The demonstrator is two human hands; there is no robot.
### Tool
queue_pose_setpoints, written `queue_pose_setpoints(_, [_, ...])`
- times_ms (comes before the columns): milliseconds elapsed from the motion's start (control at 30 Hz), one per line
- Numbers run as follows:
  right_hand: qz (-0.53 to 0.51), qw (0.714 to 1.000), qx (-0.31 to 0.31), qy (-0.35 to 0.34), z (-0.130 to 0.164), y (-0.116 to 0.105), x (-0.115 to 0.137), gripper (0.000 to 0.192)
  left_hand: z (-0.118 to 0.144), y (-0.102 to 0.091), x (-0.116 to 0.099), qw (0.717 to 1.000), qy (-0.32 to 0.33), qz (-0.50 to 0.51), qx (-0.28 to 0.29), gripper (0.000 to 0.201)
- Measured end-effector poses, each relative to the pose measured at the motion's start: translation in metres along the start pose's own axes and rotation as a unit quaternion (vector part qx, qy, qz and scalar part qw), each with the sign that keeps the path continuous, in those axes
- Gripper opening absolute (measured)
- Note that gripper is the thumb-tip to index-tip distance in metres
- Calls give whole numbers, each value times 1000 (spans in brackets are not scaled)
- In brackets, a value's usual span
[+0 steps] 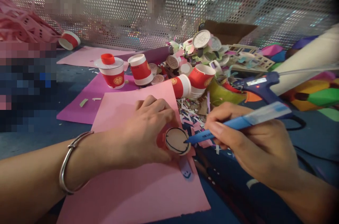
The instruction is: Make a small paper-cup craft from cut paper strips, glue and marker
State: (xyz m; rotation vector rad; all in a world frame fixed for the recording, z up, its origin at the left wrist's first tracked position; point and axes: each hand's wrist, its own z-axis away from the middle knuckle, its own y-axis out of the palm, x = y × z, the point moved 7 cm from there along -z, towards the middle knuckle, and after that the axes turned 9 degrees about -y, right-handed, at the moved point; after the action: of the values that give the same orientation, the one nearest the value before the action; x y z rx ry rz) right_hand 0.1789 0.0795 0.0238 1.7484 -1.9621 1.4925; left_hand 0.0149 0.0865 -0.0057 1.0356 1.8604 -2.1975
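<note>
My left hand (148, 132) is wrapped round a small red paper cup (177, 141) tipped so that its pale round end faces me. Dark curved lines run along the rim of that end. In my right hand (246, 142) is a blue marker pen (233, 123), its tip at the right part of the cup's round end. Beneath my left hand and forearm lies a sheet of pink paper (137, 192). A small bluish strip with dark marks (186, 170) lies on the pink sheet just below the cup.
Behind my hands are several red and white paper cups, one with a disc and red ring (107, 59) on top. Purple paper (76, 107) lies at left. Paper scraps (190, 111) and a blue glue gun (261, 84) are at right. A perforated metal panel (119, 12) spans the back.
</note>
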Motion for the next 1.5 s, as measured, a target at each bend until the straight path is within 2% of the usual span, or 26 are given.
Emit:
queue_pose_setpoints(133, [-9,1000,-16,-1,3,2,-1,13,-1,-2,-2,1000,-3,0,10,53])
queue_pose_setpoints(367, [-9,1000,7,22,6,8,-5,11,-2,0,-1,1000,-2,-5,15,50])
queue_pose_setpoints(700, [15,999,37,-18,2,13,2,7,0,0,-2,1000,11,6,-3,48])
queue_pose_setpoints(900, [16,998,48,-26,1,17,7,8,1,-1,-4,999,35,15,-21,45])
queue_pose_setpoints(1200, [5,997,68,-22,2,16,11,14,0,0,-5,1000,19,-3,-9,37])
queue_pose_setpoints(1400, [13,997,68,-26,1,13,12,15,4,-1,-5,996,68,14,-56,41])
queue_pose_setpoints(1500, [18,997,66,-32,2,11,12,15,4,1,-2,996,63,10,-64,44])
